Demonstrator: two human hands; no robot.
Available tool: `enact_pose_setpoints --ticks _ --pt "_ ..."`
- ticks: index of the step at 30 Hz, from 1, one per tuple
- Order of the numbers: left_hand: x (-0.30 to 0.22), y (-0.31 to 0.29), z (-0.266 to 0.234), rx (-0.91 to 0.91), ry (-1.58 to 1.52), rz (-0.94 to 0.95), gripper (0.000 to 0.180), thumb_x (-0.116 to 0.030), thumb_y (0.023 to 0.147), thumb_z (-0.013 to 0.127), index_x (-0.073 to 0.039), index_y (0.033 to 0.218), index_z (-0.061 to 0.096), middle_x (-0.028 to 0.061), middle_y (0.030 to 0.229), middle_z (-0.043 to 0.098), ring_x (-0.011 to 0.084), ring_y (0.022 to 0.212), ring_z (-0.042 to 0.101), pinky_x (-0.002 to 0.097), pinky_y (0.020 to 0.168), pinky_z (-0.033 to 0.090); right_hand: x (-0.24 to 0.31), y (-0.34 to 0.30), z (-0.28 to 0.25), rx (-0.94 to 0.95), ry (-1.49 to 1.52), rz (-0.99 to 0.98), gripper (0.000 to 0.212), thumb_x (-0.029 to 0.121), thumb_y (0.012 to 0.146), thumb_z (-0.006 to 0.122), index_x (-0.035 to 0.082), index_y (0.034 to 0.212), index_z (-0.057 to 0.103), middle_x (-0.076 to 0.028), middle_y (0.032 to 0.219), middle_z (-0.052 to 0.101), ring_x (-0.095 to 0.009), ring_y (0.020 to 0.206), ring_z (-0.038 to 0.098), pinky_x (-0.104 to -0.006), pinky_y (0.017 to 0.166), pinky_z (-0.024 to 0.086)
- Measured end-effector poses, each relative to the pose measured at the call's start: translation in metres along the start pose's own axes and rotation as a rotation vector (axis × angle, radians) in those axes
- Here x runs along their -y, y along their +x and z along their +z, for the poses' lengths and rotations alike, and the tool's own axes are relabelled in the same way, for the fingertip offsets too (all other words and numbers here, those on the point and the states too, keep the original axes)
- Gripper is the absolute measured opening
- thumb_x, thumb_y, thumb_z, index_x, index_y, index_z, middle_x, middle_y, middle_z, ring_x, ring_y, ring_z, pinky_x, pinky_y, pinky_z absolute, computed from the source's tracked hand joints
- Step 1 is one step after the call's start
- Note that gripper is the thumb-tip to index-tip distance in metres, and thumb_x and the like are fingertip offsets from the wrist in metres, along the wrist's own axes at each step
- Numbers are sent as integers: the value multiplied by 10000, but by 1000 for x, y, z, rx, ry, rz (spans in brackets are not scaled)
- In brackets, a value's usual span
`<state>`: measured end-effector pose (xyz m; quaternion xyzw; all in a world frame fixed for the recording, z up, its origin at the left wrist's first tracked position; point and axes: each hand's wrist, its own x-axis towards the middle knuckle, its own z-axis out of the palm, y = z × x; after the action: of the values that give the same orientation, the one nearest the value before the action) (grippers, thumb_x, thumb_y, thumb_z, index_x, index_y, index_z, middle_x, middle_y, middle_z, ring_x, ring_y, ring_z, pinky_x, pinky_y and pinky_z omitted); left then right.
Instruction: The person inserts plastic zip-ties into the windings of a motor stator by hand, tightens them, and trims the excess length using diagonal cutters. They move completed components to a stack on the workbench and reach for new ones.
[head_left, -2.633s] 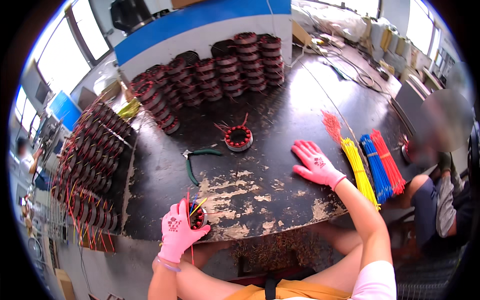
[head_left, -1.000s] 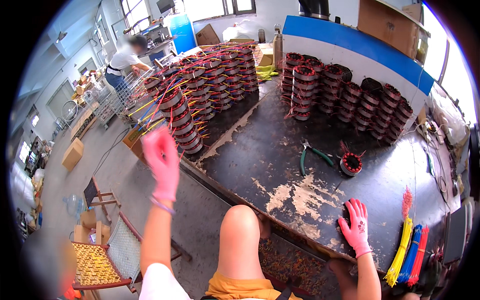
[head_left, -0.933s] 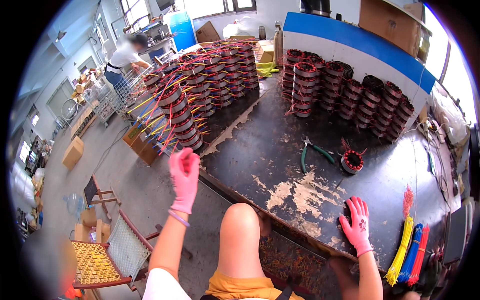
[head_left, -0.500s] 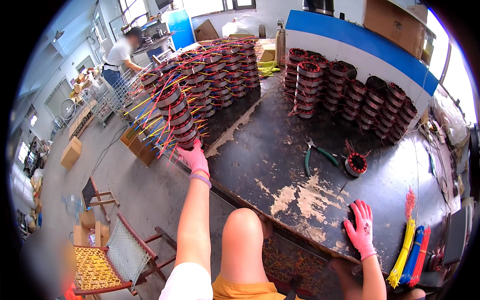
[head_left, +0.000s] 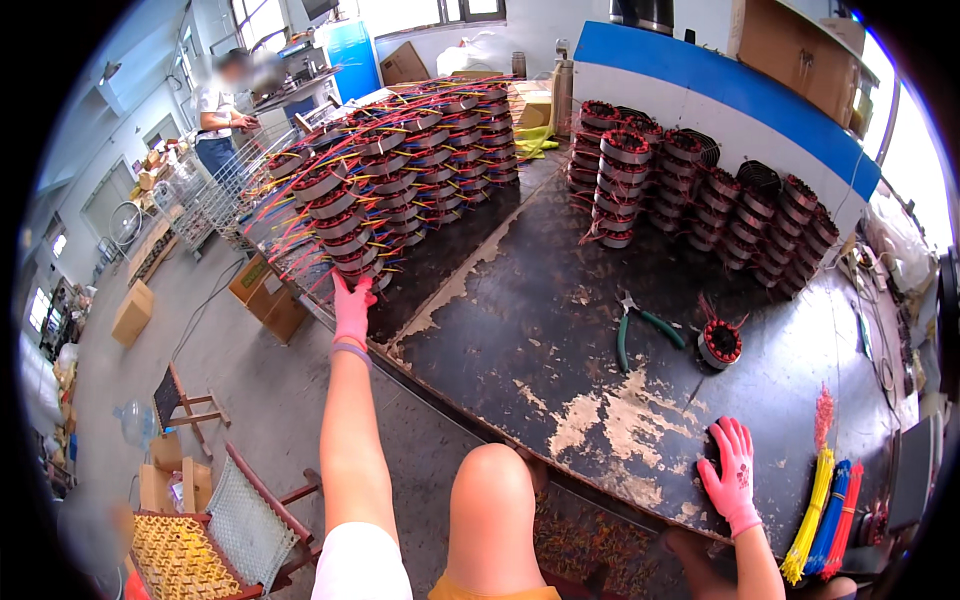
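A stack of wound stators with red, yellow and blue leads stands at the near-left corner of the black worktable, right at its edge, and the left hand in a pink glove reaches up to the stack's base, fingers together against the lowest coil; whether it grips cannot be told. Behind that stack, rows of similar stacks run away from the hand, too many to count. The right hand, also gloved, lies flat with fingers spread on the table's near edge. Between the hands the worn tabletop is open. Beyond the right hand lie one pair of green-handled pliers and one single stator; three bundles of cable ties, yellow, blue and red, lie just right of it.
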<state>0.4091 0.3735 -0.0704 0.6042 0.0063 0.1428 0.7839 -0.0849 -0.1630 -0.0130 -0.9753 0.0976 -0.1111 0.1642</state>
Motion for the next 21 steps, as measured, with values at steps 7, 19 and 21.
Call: enact_pose_setpoints --ticks 7,19,21 --pt "-1 51 -43 166 131 -77 807 31 927 580 -202 1626 253 29 1116 650 142 778 613 283 626 541 4 2 -2 22 -1 20 620 204 854 681 30 1430 530 -178 1572 439 -411 1492 324 -531 1252 208" --pt "-7 66 -50 148 208 -16 618 -33 962 618 -150 1541 436 7 1071 654 114 741 589 262 578 515 9 1 2 26 -23 13 622 204 848 679 35 1428 530 -182 1563 445 -413 1484 335 -534 1251 209" --pt "-6 63 -41 99 221 52 526 -55 978 608 -107 1485 475 16 1042 652 129 756 609 287 621 549 9 0 2 18 -26 17 617 207 848 678 33 1422 535 -184 1557 450 -415 1479 342 -534 1251 211"
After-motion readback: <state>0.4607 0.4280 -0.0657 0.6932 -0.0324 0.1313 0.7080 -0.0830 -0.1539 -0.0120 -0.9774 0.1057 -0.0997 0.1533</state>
